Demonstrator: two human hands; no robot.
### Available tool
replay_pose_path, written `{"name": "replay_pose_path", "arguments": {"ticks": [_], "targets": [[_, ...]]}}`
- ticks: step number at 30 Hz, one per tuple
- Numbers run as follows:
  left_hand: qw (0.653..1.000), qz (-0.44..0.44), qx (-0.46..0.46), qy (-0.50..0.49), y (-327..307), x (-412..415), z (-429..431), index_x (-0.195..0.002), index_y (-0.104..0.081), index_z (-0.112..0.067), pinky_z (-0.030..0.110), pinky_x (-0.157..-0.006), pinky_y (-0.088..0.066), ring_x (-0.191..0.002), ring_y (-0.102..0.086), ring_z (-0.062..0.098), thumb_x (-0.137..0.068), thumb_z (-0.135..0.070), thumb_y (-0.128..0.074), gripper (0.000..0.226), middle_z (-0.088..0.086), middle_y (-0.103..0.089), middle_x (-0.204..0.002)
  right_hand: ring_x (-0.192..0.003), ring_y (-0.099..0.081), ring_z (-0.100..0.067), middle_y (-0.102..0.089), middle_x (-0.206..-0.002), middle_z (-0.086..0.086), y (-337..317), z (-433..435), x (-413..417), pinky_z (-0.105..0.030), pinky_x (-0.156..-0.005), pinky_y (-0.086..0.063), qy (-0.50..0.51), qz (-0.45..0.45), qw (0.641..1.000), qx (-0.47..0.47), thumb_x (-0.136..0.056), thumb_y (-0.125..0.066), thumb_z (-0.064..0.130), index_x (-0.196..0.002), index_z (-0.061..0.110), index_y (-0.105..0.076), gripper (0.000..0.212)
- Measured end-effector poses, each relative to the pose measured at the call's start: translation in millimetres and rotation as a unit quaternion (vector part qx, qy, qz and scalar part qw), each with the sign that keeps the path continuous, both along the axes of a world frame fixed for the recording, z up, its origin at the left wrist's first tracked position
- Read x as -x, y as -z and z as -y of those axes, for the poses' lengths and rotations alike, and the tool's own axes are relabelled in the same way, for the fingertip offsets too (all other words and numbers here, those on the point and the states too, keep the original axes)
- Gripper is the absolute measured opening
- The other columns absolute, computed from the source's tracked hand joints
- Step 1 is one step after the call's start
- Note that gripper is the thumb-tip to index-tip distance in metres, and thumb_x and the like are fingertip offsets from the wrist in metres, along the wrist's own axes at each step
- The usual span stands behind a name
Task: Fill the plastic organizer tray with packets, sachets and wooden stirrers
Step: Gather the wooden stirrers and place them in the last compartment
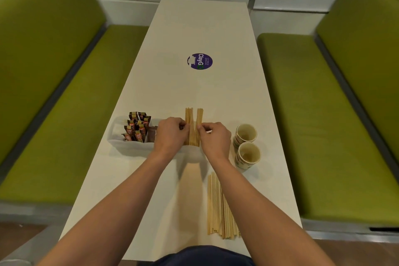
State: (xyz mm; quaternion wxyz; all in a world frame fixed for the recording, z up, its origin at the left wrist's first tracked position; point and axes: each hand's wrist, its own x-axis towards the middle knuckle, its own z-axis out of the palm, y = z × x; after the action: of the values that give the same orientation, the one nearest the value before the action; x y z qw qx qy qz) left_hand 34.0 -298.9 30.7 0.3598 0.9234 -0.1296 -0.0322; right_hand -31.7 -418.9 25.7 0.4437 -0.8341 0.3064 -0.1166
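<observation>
A translucent plastic organizer tray (129, 147) stands on the white table. Its left compartment holds several upright brown and orange packets (137, 126); a brown sachet (152, 134) stands in the compartment beside them. A bundle of wooden stirrers (192, 123) stands upright in the tray's right end, fanned into two groups. My left hand (170, 136) pinches the bundle from the left and my right hand (216, 138) pinches it from the right. More wooden stirrers (218, 207) lie flat on the table near me.
Two paper cups (247, 144) stand right of the tray, close to my right hand. A purple round sticker (200, 61) marks the table's middle. Green padded benches (64, 97) flank the narrow table on both sides.
</observation>
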Motion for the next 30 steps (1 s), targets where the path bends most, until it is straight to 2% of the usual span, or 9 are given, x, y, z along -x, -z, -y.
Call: {"name": "replay_pose_path", "arguments": {"ticks": [6,10,13,16,19,21,23,25,30], "targets": [[0.998,0.057,0.009,0.017,-8,6,-2,-0.099,-0.078,-0.007,0.035,-0.08,-0.054,-0.082,-0.068,0.021,-0.095,-0.021,-0.065,0.02,0.007,-0.076,-0.089,-0.114,-0.062,-0.024,-0.067,-0.124,-0.003,3,2,2,-0.032,-0.088,-0.043,-0.046,-0.031,0.997,0.058,-0.102,-0.058,0.037,-0.123,0.02,-0.074,0.032],[0.995,0.094,0.031,0.012,-12,17,-4,-0.101,-0.077,-0.011,0.021,-0.075,-0.049,-0.075,-0.062,0.011,-0.095,-0.025,-0.066,0.018,0.002,-0.072,-0.091,-0.111,-0.065,-0.023,-0.066,-0.126,-0.003,2,6,12,-0.033,-0.094,-0.047,-0.063,-0.027,0.996,0.05,-0.102,-0.058,0.041,-0.125,0.017,-0.073,0.037],[0.994,0.098,0.036,0.013,-14,34,-6,-0.1,-0.076,-0.013,0.009,-0.07,-0.041,-0.07,-0.059,0.005,-0.094,-0.027,-0.068,0.017,-0.001,-0.07,-0.088,-0.101,-0.069,-0.016,-0.067,-0.124,0.0,-7,8,30,-0.028,-0.093,-0.048,-0.062,-0.007,0.997,0.035,-0.099,-0.062,0.043,-0.122,0.016,-0.074,0.037],[0.997,0.06,0.052,0.021,-15,58,-8,-0.101,-0.075,-0.016,0.007,-0.07,-0.043,-0.071,-0.06,0.002,-0.093,-0.03,-0.07,0.016,-0.006,-0.07,-0.086,-0.083,-0.07,-0.004,-0.071,-0.111,0.008,-20,11,63,-0.026,-0.088,-0.053,-0.07,0.03,0.997,0.006,-0.096,-0.067,0.042,-0.113,0.021,-0.077,0.029],[0.998,-0.03,0.048,0.04,-9,89,-9,-0.101,-0.073,-0.022,0.009,-0.065,-0.043,-0.074,-0.062,0.001,-0.092,-0.034,-0.071,0.015,-0.011,-0.068,-0.082,-0.081,-0.068,0.002,-0.073,-0.099,0.018,-23,16,105,-0.021,-0.078,-0.055,-0.077,0.012,0.997,-0.021,-0.094,-0.068,0.038,-0.102,0.028,-0.079,0.016],[0.994,-0.088,0.025,0.058,1,107,-7,-0.097,-0.072,-0.024,0.009,-0.063,-0.043,-0.075,-0.063,-0.001,-0.09,-0.039,-0.072,0.017,-0.013,-0.069,-0.082,-0.083,-0.065,0.005,-0.072,-0.094,0.022,-17,24,131,-0.019,-0.077,-0.053,-0.073,-0.029,0.997,-0.003,-0.094,-0.068,0.036,-0.098,0.031,-0.079,0.012],[0.99,-0.123,-0.005,0.071,12,121,-6,-0.09,-0.073,-0.023,0.014,-0.065,-0.046,-0.076,-0.064,0.0,-0.086,-0.044,-0.073,0.021,-0.013,-0.07,-0.08,-0.084,-0.065,0.0,-0.072,-0.097,0.021,-4,33,149,-0.027,-0.082,-0.056,-0.06,-0.077,0.995,0.036,-0.094,-0.068,0.039,-0.103,0.031,-0.077,0.016],[0.985,-0.149,-0.039,0.08,20,134,-2,-0.085,-0.072,-0.023,0.023,-0.068,-0.05,-0.076,-0.064,0.004,-0.084,-0.048,-0.073,0.025,-0.012,-0.069,-0.078,-0.091,-0.066,-0.007,-0.071,-0.106,0.011,10,39,160,-0.036,-0.086,-0.058,-0.051,-0.137,0.987,0.066,-0.093,-0.068,0.044,-0.113,0.027,-0.073,0.026],[0.977,-0.165,-0.112,0.075,27,154,14,-0.081,-0.064,-0.026,0.034,-0.066,-0.055,-0.072,-0.062,0.009,-0.078,-0.064,-0.069,0.039,-0.011,-0.064,-0.076,-0.096,-0.067,-0.015,-0.071,-0.106,0.005,24,43,169,-0.037,-0.086,-0.057,-0.041,-0.196,0.977,0.074,-0.087,-0.071,0.054,-0.116,0.023,-0.069,0.042]]}}
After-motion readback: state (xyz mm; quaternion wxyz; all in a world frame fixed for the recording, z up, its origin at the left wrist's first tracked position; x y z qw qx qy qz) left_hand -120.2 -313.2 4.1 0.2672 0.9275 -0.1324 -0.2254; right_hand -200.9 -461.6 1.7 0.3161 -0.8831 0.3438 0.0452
